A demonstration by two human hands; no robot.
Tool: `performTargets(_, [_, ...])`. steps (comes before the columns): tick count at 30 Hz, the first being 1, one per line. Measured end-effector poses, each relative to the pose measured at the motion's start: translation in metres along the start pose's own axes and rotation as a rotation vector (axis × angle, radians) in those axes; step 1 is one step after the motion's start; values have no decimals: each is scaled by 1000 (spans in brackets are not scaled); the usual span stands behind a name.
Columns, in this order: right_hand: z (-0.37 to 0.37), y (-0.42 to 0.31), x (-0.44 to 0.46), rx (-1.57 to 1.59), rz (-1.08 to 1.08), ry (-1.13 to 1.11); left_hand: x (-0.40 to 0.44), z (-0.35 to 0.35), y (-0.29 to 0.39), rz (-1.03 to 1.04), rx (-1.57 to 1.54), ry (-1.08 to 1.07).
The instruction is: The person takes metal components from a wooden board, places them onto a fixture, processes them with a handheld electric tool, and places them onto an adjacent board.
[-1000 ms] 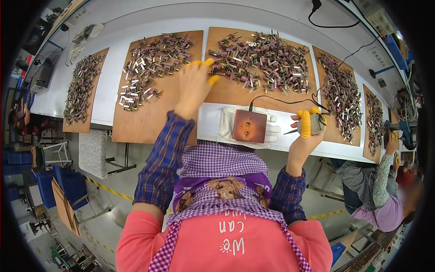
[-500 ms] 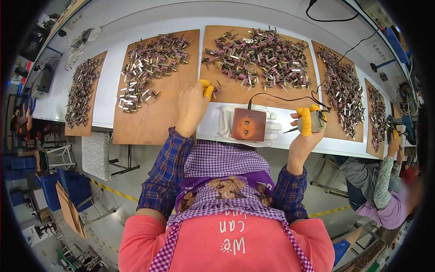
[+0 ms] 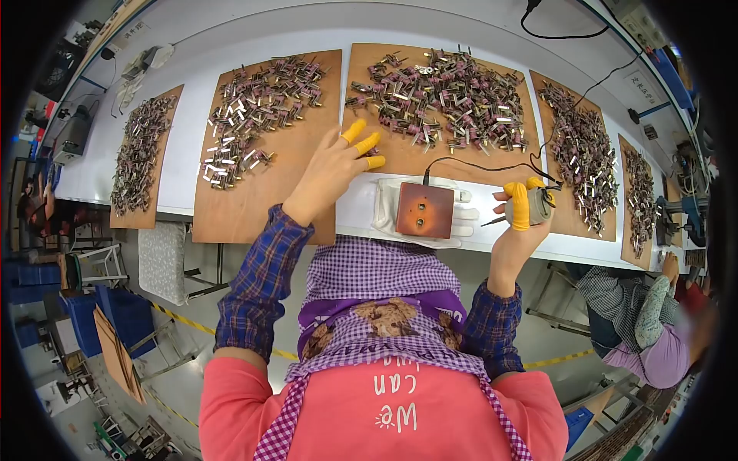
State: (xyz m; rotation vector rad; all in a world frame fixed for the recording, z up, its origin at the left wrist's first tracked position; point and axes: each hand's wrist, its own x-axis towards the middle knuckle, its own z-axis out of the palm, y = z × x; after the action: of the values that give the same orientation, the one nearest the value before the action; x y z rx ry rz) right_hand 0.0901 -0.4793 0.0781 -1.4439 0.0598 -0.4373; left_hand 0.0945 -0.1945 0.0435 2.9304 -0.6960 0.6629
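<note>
My left hand, with yellow finger covers, is over the gap between two wooden boards, its fingers spread. A few small parts lie partly hidden under its fingertips on the middle board, below a big pile of small metal and purple parts. My right hand is wrapped round a grey tool with a thin dark tip pointing left. Between my hands, a reddish-brown box with two small sockets rests on a white glove.
More piles lie on the left board, the far-left board and two boards at the right. A black cable runs from the box to the right. A co-worker sits at the right. A padded stool stands at the left.
My left hand came down from the edge of the middle pile, drawing a few parts toward me; its fingers, closed half a second ago, are now spread. My right hand has stayed in place.
</note>
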Motion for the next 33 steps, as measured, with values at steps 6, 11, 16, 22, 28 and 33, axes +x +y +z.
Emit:
performTargets(6, [2, 0, -1, 17, 3, -18, -5, 0, 0, -88, -262, -37])
performTargets(11, [6, -1, -2, 42, -3, -42, -10, -4, 41, -307, -683, -42])
performTargets(16, [15, -8, -5, 104, -22, -93, -5, -5, 91, -415, -1029, 153])
performTargets(22, [22, -12, -14, 205, 42, -199, -13, 6, 114, -350, -832, 55])
performTargets(28, [40, -14, -27, 230, 10, -331, -18, 11, 115, -313, -721, 57])
performTargets(33, [44, -3, -31, 124, -49, -370, -18, 10, 116, -346, -738, 47])
